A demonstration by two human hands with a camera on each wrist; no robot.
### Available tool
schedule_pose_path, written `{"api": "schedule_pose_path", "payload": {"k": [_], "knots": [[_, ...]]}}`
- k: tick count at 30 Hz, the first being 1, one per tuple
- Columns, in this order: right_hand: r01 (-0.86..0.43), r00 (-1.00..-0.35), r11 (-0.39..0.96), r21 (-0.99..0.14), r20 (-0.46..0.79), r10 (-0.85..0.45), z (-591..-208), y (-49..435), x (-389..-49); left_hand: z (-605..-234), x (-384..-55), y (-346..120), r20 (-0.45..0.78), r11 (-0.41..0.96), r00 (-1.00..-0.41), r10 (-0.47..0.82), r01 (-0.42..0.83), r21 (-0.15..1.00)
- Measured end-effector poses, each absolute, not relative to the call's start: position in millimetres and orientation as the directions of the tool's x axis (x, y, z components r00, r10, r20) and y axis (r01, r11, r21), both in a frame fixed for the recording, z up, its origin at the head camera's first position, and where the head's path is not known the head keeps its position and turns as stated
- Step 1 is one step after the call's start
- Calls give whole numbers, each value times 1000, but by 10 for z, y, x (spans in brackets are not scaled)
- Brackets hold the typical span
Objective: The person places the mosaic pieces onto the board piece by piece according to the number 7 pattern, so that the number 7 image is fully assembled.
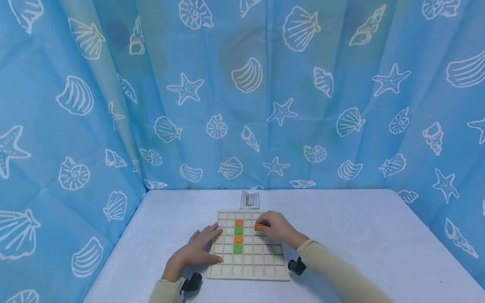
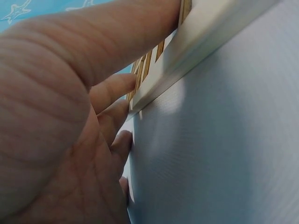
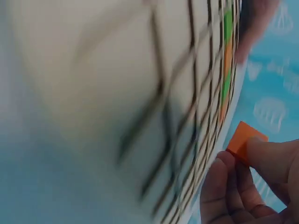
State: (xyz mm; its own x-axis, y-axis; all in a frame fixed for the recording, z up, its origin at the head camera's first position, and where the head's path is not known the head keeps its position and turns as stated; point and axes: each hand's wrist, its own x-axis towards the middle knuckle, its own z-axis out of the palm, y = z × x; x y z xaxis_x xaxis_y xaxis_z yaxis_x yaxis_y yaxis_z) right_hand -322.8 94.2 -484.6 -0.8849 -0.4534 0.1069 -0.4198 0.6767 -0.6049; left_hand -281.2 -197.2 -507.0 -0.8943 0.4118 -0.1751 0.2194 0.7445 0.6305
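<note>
A pale wooden grid board point(image 1: 251, 270) lies on the white table. In one of its columns sit an orange tile point(image 1: 238, 222), a green tile point(image 1: 238, 230), a second orange tile point(image 1: 238, 238) and a second green tile point(image 1: 237, 248). My right hand point(image 1: 278, 227) pinches another orange tile point(image 3: 241, 140) between thumb and fingers, over the upper right of the board. With fingers spread, my left hand point(image 1: 197, 248) rests at the board's left edge; its thumb and fingertips touch the rim in the left wrist view.
Just behind the board stands a small folded card point(image 1: 249, 200) with a printed grid and coloured squares. White cloth covers the table point(image 1: 360, 235). A blue curtain point(image 1: 242, 105) with shells and starfish hangs behind and at the sides.
</note>
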Motion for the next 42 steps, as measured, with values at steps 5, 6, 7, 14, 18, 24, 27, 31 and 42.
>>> {"api": "schedule_pose_path", "payload": {"k": [5,6,7,14,18,24,27,31,42], "knots": [[-453,-821,595,-665,51,-568,-4824,689,-2978,-5064,-2817,-1964,-167,748,-893,417,232,622],[-456,-810,586,-670,40,-585,-4822,649,-2941,-5064,-2818,-1963,-166,749,-894,416,233,621],[-460,-800,582,-670,28,-599,-4821,613,-2907,-5068,-2819,-1963,-165,750,-895,415,234,619],[-471,-776,618,-629,-38,-630,-4825,448,-2762,-5088,-2833,-1961,-173,766,-901,397,221,604],[-484,-791,657,-578,-32,-611,-4832,400,-2740,-5058,-2822,-1969,-171,770,-905,389,218,600],[-481,-795,661,-576,-31,-606,-4852,380,-2734,-5026,-2792,-1987,-153,758,-904,400,232,609],[-424,-801,655,-625,-79,-594,-4850,402,-2738,-5018,-2785,-1990,-154,751,-897,414,241,615],[-407,-796,647,-645,-96,-597,-4849,417,-2758,-5015,-2799,-1991,-160,754,-901,403,228,615],[-395,-775,585,-708,-85,-626,-4862,515,-2802,-5077,-2821,-1964,-150,755,-900,408,241,609]]}}
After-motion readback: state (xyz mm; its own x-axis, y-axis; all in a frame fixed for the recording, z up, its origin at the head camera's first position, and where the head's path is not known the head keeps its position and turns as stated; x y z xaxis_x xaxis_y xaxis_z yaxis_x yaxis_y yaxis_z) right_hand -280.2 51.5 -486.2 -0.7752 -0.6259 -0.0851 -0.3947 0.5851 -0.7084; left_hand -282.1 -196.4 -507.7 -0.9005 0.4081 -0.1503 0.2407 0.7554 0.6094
